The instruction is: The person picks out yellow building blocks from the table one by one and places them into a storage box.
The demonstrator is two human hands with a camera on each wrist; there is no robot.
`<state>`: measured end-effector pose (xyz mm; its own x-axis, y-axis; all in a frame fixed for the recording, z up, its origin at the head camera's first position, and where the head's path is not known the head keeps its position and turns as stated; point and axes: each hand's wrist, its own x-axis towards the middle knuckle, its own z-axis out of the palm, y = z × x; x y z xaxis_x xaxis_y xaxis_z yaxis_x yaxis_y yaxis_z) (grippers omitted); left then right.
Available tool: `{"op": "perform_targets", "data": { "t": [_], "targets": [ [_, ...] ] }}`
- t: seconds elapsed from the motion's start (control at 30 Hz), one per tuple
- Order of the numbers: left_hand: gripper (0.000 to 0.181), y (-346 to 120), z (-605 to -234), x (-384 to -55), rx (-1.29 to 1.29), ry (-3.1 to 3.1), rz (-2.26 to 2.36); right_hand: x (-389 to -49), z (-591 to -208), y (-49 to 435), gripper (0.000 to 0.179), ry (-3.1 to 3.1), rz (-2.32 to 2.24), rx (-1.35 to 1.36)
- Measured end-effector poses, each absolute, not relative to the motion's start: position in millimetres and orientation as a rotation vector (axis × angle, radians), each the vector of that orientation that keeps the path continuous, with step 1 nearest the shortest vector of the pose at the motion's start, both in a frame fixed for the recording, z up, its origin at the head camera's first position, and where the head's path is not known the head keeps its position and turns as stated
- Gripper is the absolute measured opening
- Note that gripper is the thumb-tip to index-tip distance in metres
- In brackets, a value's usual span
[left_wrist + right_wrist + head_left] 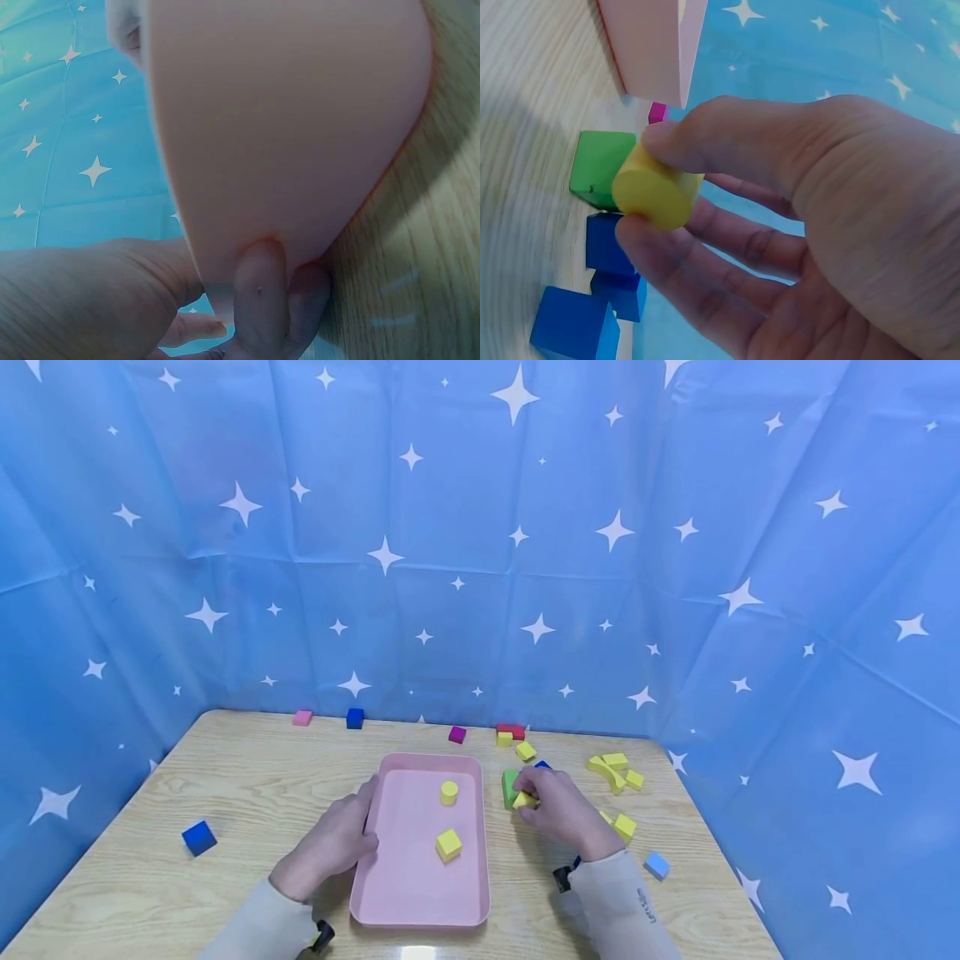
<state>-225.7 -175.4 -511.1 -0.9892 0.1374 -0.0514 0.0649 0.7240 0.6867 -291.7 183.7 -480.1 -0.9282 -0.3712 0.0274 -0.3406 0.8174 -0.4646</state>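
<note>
Pinching a yellow cylinder [654,196] in the right grip [561,810], close to a green block [601,166], well in from the right edge of the tabletop [262,785]. Clasping the pink tray [408,893] by its left wall with the left grip [333,837], about midway between the tabletop's side edges, with a second yellow cylinder [448,793] and a yellow cube [448,845] inside. Beyond, with a pink block [302,717] near the far left corner.

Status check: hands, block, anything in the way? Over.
Left hand gripping pink rectangular plastic tray. Right hand pinching yellow rounded block, outside tray. Green rectangular block beside it, tray side; possible snag.
</note>
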Motion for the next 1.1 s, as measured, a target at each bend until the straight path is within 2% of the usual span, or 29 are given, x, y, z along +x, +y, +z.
{"op": "perform_targets", "data": {
  "t": [0.37,0.93,1.1],
  "targets": [
    [0.095,-175.0,-509.4,-225.8,0.181,2.838,1.109,-288.8,-476.1,174.5,0.022,2.973,-0.776,-0.764],
    [0.094,-175.1,-511.2,-224.5,0.202,2.853,1.124,-276.0,-479.4,145.8,0.027,2.894,-0.918,-0.845],
    [0.094,-174.8,-511.2,-225.6,0.216,2.870,1.093,-271.7,-482.1,137.3,0.022,2.872,-0.942,-0.876]
  ]
}}
